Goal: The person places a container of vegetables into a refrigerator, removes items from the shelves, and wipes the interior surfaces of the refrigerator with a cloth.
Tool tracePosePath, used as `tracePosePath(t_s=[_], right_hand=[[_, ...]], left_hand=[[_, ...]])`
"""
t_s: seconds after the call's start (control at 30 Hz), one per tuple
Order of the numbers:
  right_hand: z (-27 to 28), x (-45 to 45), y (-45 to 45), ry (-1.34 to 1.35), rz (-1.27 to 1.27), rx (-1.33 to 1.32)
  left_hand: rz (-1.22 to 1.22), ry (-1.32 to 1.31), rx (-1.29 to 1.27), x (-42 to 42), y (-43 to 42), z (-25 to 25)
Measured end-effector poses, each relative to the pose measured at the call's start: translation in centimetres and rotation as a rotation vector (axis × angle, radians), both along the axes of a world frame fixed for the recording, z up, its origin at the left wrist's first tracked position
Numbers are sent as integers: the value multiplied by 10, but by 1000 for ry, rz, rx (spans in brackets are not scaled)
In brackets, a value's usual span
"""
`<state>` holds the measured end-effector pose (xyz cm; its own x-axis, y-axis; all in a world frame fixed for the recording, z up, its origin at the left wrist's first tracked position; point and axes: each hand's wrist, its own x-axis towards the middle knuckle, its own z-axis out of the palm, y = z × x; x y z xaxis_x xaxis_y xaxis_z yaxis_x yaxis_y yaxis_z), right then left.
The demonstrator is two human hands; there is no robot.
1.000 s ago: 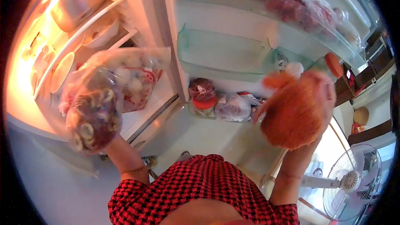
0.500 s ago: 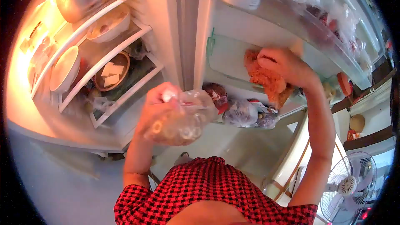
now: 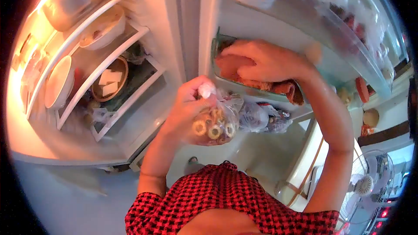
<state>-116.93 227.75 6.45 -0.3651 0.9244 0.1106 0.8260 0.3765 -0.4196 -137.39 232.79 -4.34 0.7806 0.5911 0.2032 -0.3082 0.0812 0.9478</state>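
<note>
Hands apart: left hand (image 3: 186, 107) clamps a plastic bag (image 3: 217, 127) near six o'clock; right hand (image 3: 267, 62) grips an orange cloth (image 3: 257, 84) in the fridge-door bin (image 3: 214, 56) toward two o'clock, best pressed flat into its corners.

Cloth (image 3: 285, 88) on door bin (image 3: 214, 54), bag (image 3: 215, 124) left

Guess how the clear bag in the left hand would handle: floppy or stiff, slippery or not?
The clear bag is probably floppy, since its thin plastic wrinkles. It may feel slippery, as the surface looks shiny. Its bulging underside, filled with ring-shaped pieces, would likely sag below the left hand.
</note>
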Motion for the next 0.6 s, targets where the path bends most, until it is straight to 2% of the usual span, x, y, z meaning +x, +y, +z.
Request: tracePosePath(t_s=[0.07, 0.13, 0.27, 0.33, 0.37, 0.43, 0.47, 0.53, 0.57, 0.6], right_hand=[[9, 3, -3, -15, 52, -65], [33, 2, -12, -175, -66, -549], [37, 8, -24, -318, -167, -461], [23, 1, -15, 296, -1, -234], [17, -5, -7, 305, -4, -241], [10, -13, 9, 160, 130, -341], [7, -12, 7, 176, 119, -347], [6, -10, 3, 19, 297, -101], [11, -8, -2, 24, 297, -106], [21, -4, -11, -198, 169, -325]], left_hand=[[2, 4, -24, 0, -2, -2], [14, 5, -43, -3, -2, -2], [-25, 2, -35, -12, 0, -7], [-24, 19, -31, -17, 2, -10], [-24, 3, -24, -20, 1, -12], [-33, -4, -21, -21, -2, -12], [-32, -11, -43, -22, -5, -10], [-31, -21, -74, -21, -9, -12], [-25, -18, -60, -23, -8, -15], [-16, -17, -44, -27, -7, -17]])
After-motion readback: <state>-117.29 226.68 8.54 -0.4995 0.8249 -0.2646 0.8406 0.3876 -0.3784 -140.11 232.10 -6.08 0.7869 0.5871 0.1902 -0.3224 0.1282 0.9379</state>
